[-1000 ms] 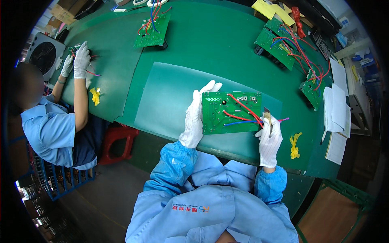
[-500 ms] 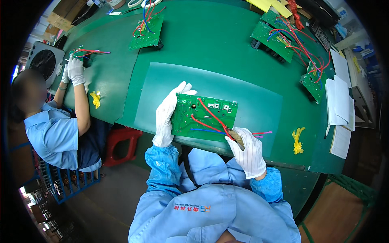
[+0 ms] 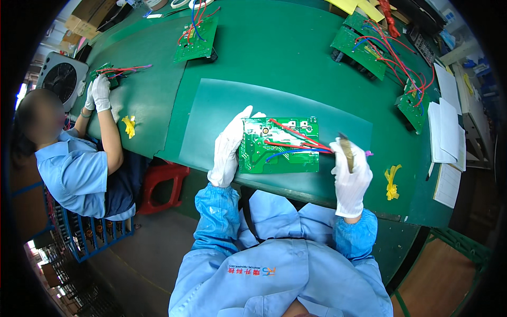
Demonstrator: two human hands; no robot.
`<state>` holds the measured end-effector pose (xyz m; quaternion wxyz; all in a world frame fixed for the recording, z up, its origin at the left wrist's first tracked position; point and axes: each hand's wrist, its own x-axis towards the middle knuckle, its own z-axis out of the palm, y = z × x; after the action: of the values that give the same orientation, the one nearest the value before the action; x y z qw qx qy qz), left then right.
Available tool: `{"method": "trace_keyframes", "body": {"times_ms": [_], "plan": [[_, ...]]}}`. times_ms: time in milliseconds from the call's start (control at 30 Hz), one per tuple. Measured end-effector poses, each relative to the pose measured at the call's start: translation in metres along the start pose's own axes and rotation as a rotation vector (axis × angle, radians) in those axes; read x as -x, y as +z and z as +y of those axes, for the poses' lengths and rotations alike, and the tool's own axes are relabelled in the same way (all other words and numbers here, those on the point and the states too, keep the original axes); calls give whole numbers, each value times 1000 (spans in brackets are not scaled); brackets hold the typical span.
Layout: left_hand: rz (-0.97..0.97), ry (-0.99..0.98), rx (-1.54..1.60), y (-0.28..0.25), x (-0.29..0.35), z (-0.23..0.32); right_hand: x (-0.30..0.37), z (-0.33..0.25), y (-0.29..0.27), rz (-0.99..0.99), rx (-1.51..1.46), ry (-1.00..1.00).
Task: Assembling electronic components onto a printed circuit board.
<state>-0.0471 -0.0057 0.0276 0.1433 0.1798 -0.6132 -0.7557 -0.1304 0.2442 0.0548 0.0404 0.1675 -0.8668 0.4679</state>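
My left hand (image 3: 228, 150), in a white glove, grips the left edge of a green circuit board (image 3: 289, 163) just above the mat; some fingers are hidden behind it. Red wires (image 3: 294, 130) and a blue wire (image 3: 296, 151) run from the board's face toward the right. My right hand (image 3: 350, 182), also gloved, closes around these wires beyond the board's right edge, their purple ends showing past the fingers. In that same hand sits a narrow brownish tool (image 3: 346, 148), its kind not clear.
A translucent sheet (image 3: 206, 124) lies under my work. More wired boards (image 3: 196, 42) (image 3: 362, 47) stand farther back. Yellow strips (image 3: 392, 182) and papers (image 3: 442, 132) lie right. At left, a gloved co-worker (image 3: 79, 164) handles another board (image 3: 105, 78) near a fan (image 3: 60, 79).
The board has shifted slightly right and away from me, now facing up more flatly. My right hand has moved right and upward, drawing the wires out straighter to the right.
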Motion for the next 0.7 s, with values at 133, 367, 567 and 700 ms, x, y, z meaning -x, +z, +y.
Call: {"method": "trace_keyframes", "body": {"times_ms": [133,367,567,700], "plan": [[-16,63,-14,-3,1,-3,-2,-19,1,-9,-192,21],[24,61,12,0,-2,-7,8,-35,43,-235,296,-790],[22,47,49,-1,-2,-11,10,-54,44,-321,452,-721],[26,50,10,-3,-2,-10,6,-58,45,-273,593,-631]]}}
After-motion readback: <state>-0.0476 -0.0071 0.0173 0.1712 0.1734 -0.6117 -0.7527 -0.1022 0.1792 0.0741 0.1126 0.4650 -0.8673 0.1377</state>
